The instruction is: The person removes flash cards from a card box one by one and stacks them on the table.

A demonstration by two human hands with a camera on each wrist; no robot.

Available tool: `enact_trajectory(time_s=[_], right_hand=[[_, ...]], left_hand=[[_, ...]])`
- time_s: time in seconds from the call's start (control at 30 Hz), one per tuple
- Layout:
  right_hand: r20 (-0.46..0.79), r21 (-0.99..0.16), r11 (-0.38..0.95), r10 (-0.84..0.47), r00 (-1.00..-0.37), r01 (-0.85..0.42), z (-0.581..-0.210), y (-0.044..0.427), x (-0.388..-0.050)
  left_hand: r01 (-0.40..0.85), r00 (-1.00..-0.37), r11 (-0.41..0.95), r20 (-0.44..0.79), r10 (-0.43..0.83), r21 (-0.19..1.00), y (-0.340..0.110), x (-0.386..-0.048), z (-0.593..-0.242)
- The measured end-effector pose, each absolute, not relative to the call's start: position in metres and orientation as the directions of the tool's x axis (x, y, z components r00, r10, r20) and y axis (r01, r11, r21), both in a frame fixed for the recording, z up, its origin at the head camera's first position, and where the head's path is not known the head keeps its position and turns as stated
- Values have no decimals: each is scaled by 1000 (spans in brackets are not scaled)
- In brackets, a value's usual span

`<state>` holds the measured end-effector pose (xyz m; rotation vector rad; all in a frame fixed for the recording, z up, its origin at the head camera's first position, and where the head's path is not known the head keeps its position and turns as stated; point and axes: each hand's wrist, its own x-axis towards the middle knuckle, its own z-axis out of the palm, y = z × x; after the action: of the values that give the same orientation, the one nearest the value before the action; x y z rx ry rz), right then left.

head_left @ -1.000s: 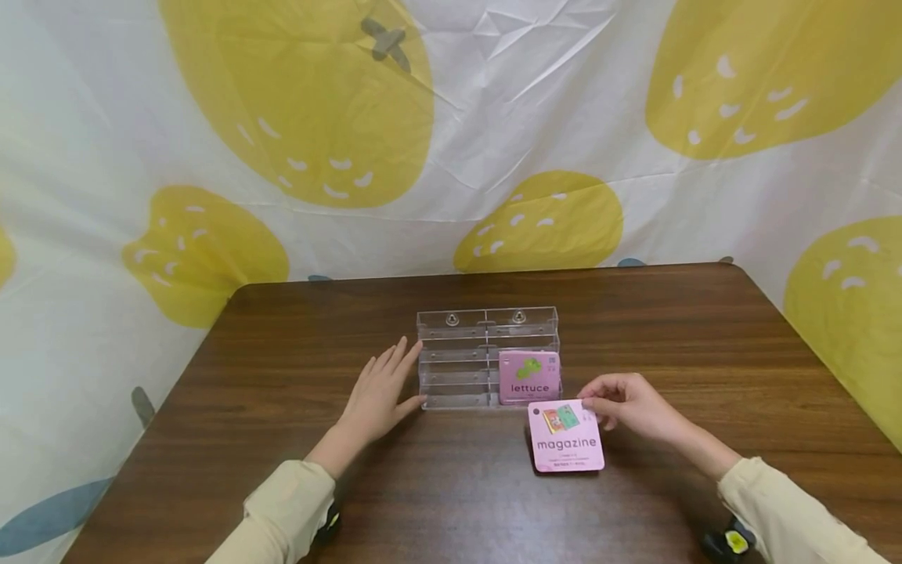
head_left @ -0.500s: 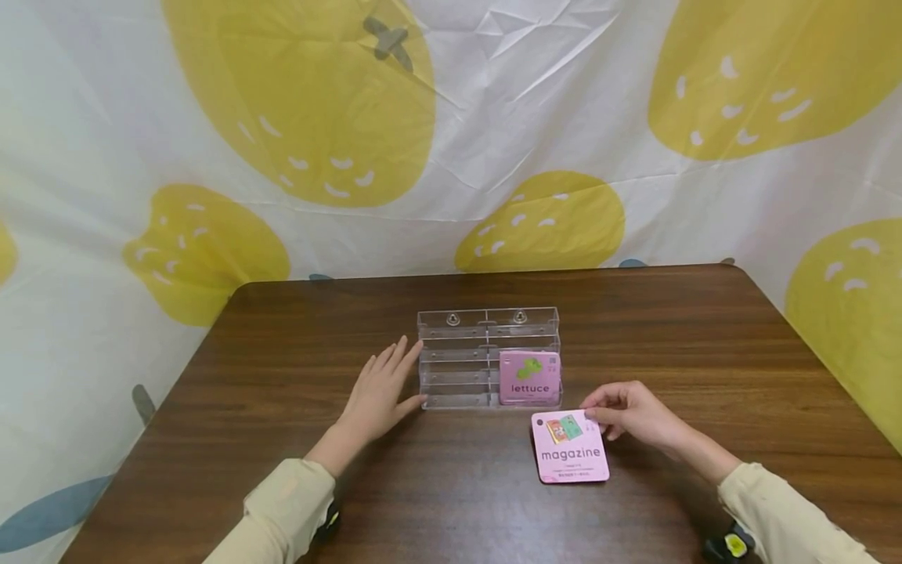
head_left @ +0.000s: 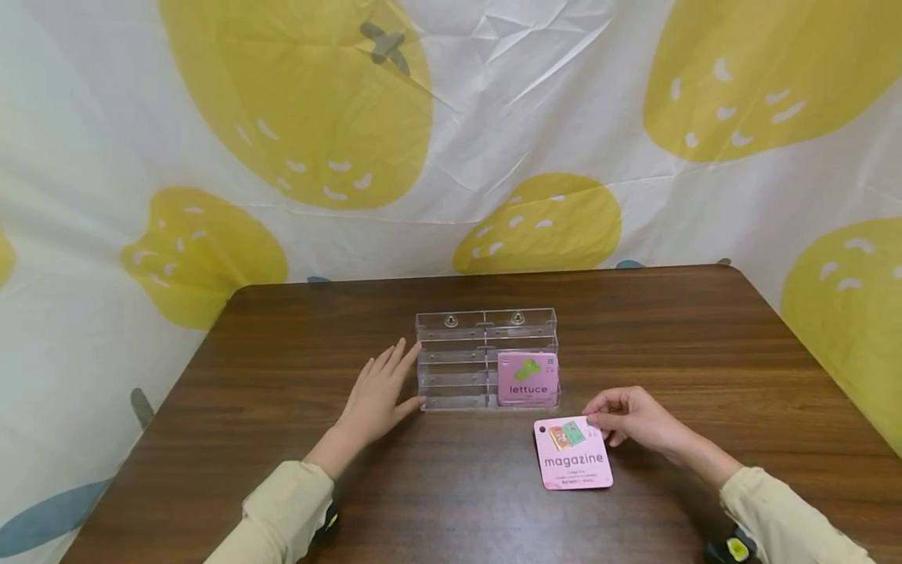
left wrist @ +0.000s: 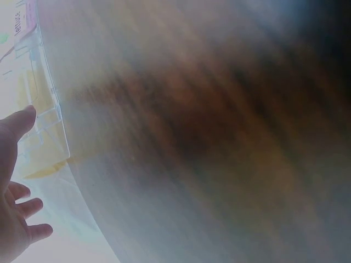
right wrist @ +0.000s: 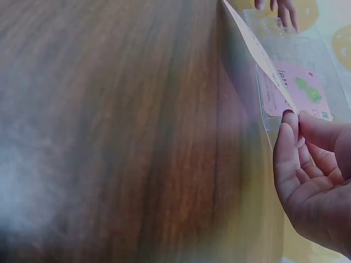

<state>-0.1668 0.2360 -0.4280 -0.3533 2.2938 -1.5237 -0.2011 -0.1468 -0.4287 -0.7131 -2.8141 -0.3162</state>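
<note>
My right hand (head_left: 634, 419) pinches the upper right corner of a pink flash card (head_left: 574, 462) printed "magazine". In the right wrist view this card (right wrist: 263, 60) appears nearly edge-on, between thumb and fingers. A clear plastic tiered rack (head_left: 452, 381) with two columns stands at the middle of the table. Its lower right pocket holds a pink card (head_left: 528, 380) marked "lettuce" with a green picture. My left hand (head_left: 377, 392) has its fingers spread and touches the rack's left side. The left wrist view shows the thumb (left wrist: 24, 121) against the clear plastic.
The brown wood-grain table (head_left: 317, 329) extends around the rack, its far edge meeting a white curtain (head_left: 395, 243) with yellow fruit prints. A dark band with a yellow mark (head_left: 737, 548) is on the right wrist.
My right hand has moved slightly down and to the right with the magazine card, away from the rack. The left hand and the rack have stayed in place.
</note>
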Motion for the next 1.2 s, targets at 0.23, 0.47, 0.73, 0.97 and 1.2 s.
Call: enact_trajectory(time_s=[0.23, 0.47, 0.73, 0.97, 1.2], right_hand=[[-161, -924, 382, -413, -896, -10, -433, 237, -166], [-168, -919, 393, -425, -889, -15, -434, 236, -165], [-182, -902, 432, -423, -888, -21, -431, 235, -163], [-195, -888, 460, -402, -895, -13, -429, 234, -162], [-194, -878, 479, -396, -898, -22, -430, 234, -162]], left_hand=[[485, -860, 862, 260, 440, 145, -147, -201, -429], [487, -858, 862, 261, 442, 140, -146, -202, -428], [488, -857, 862, 263, 443, 139, -147, -202, -430], [486, -858, 863, 266, 440, 140, -147, -202, -430], [489, -855, 862, 272, 442, 134, -147, -202, -430]])
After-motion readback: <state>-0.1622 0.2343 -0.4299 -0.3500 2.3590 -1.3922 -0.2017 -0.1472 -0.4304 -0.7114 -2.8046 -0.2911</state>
